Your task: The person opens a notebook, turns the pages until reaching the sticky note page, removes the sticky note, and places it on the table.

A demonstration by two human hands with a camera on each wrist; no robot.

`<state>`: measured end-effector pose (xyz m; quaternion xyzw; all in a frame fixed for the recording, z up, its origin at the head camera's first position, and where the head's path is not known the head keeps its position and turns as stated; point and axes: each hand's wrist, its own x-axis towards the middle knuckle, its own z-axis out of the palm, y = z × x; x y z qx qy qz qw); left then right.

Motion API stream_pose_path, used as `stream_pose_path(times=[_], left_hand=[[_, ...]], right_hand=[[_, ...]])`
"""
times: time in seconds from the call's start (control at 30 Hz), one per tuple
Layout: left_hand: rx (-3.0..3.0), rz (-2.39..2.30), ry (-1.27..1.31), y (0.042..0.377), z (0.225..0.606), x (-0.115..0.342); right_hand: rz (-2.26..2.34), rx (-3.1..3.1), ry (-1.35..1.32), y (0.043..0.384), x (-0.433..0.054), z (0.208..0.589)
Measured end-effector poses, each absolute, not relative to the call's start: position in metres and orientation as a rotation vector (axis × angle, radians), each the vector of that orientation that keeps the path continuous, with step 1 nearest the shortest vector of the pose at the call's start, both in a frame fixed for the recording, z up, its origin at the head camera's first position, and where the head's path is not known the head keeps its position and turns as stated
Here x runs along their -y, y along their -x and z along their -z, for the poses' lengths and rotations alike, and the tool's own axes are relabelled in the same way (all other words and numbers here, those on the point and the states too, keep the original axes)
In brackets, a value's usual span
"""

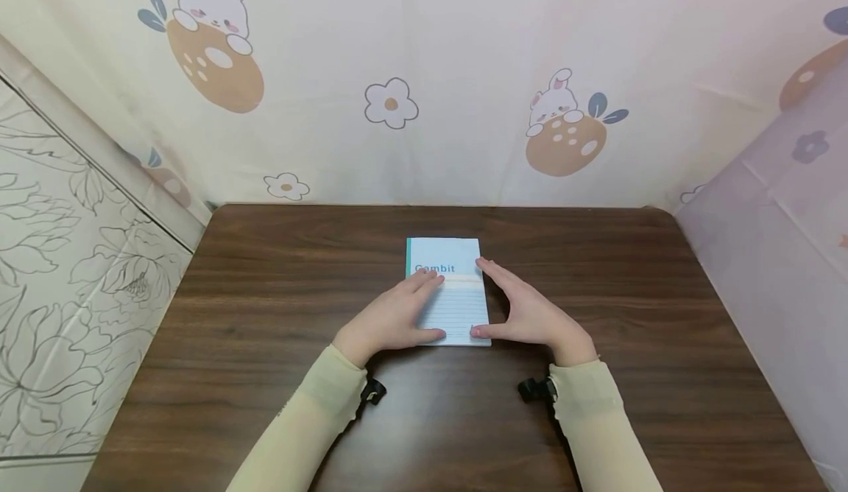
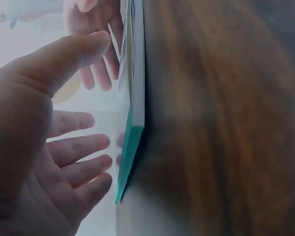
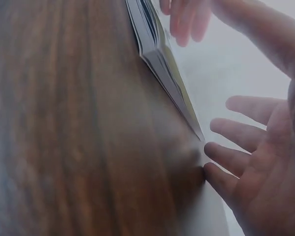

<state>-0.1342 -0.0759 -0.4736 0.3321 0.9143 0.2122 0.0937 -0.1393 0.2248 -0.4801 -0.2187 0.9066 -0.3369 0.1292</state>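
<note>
A thin light-blue notepad or booklet (image 1: 457, 314) lies flat on the table, the word "Gambit" printed near its top. Ruled lines fill its lower part, a pale strip crosses the middle, and its spine (image 2: 131, 147) is teal. Over its left side is my left hand (image 1: 391, 314), fingers extended and thumb apart; the left wrist view shows this hand just above the spine side. My right hand (image 1: 533, 315) is at the right edge, fingers and thumb spread, with the page edges (image 3: 162, 69) beside it in the right wrist view. Neither hand grips it.
The dark wood-grain table (image 1: 278, 278) extends around the booklet. Behind it hangs a pale curtain (image 1: 464, 50) with rabbits and flowers; a white panel with flower drawings (image 1: 66, 293) stands at left. Black straps with small devices (image 1: 373, 391) sit at both wrists.
</note>
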Motion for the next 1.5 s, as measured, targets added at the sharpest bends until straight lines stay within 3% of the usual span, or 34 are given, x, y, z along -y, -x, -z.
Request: stream_pose_path(times=[0.57, 1.5], left_hand=[[-2.626, -0.571, -0.983, 0.129, 0.473, 0.079], [-2.601, -0.620, -0.868, 0.141, 0.472, 0.091]], right_hand=[[1.123, -2.560, 0.649, 0.143, -0.236, 0.499], [1.031, -2.549, 0.659, 0.138, -0.228, 0.494]])
